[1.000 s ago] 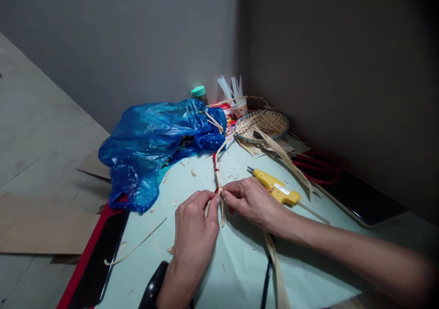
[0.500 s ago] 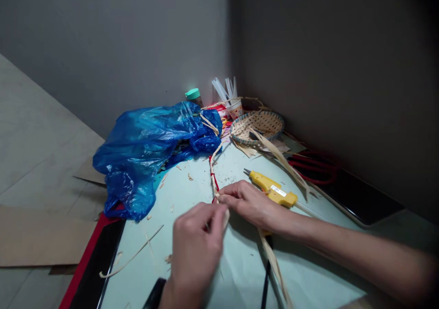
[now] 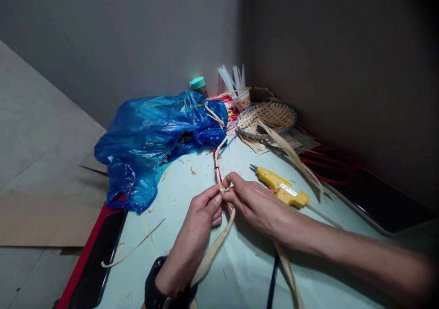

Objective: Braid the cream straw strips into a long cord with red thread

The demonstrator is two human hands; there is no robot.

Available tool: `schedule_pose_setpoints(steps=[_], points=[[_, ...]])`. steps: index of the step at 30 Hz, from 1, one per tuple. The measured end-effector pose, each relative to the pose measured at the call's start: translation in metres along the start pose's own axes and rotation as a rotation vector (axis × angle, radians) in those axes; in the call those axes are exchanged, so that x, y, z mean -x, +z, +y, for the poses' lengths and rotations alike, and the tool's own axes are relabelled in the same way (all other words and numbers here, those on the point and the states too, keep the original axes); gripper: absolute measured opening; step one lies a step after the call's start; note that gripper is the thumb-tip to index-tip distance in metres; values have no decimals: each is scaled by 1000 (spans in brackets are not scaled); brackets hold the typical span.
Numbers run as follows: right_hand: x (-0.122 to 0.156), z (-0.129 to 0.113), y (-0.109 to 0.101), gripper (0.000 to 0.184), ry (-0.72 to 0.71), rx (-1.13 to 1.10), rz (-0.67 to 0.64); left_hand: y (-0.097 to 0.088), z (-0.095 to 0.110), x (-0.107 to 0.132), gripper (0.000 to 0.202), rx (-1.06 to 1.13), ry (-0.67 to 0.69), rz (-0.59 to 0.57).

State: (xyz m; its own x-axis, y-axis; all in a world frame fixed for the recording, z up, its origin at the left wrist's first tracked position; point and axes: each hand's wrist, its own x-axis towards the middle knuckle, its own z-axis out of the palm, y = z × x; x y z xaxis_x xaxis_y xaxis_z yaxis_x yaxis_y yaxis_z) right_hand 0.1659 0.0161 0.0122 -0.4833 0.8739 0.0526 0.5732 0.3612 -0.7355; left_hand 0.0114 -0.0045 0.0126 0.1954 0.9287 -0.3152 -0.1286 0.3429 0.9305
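Note:
A plaited cord of pale straw strips [image 3: 217,169] with red marks lies on the light green table [image 3: 247,263], running back toward a woven basket [image 3: 266,120]. My left hand [image 3: 199,222] and my right hand [image 3: 255,203] meet at the cord's near end, both with fingers pinched shut on the strips. One loose strip [image 3: 214,252] trails down past my left wrist, which wears a black watch [image 3: 156,290]. Another strip [image 3: 288,270] runs out under my right forearm.
A yellow glue gun [image 3: 281,191] lies just right of my right hand. A crumpled blue plastic bag [image 3: 154,137] fills the back left. A cup of glue sticks [image 3: 240,96] and a green-capped bottle [image 3: 199,85] stand by the wall. Red cable [image 3: 325,169] lies at right.
My left hand has risen and turned, pulling a loose strip up and over so it now hangs past my wrist. The right hand stays pinched at the cord. The view shifted slightly.

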Motion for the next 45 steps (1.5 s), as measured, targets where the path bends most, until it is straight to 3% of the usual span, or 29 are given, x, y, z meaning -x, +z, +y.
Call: schedule_pose_setpoints(steps=[3, 8, 11, 17, 20, 26, 34, 45], points=[[0, -1, -5, 11, -49, 43, -46, -1, -1, 0, 22, -47, -8, 95], [-1, -3, -15, 15, -41, 57, -175, 4, -4, -5, 23, 90, -8, 72], [-1, -2, -18, 18, 3, 80, -197, 5, -6, -8, 22, 76, -9, 98], [-8, 8, -19, 15, -76, -45, -256, 7, -8, -11, 21, 15, -6, 188], [-9, 8, -24, 22, -72, -37, -273, 8, -8, -12, 22, -17, 19, 205], [-9, -5, -41, 21, 83, 6, -314, 6, -7, -10, 23, 35, 33, 167], [-11, 8, -43, 17, -79, -107, -281, 3, -7, -8, 21, 75, 42, 120], [-17, 15, -51, 18, -125, 136, -224, 1, -4, -4, 15, 268, -71, 61]])
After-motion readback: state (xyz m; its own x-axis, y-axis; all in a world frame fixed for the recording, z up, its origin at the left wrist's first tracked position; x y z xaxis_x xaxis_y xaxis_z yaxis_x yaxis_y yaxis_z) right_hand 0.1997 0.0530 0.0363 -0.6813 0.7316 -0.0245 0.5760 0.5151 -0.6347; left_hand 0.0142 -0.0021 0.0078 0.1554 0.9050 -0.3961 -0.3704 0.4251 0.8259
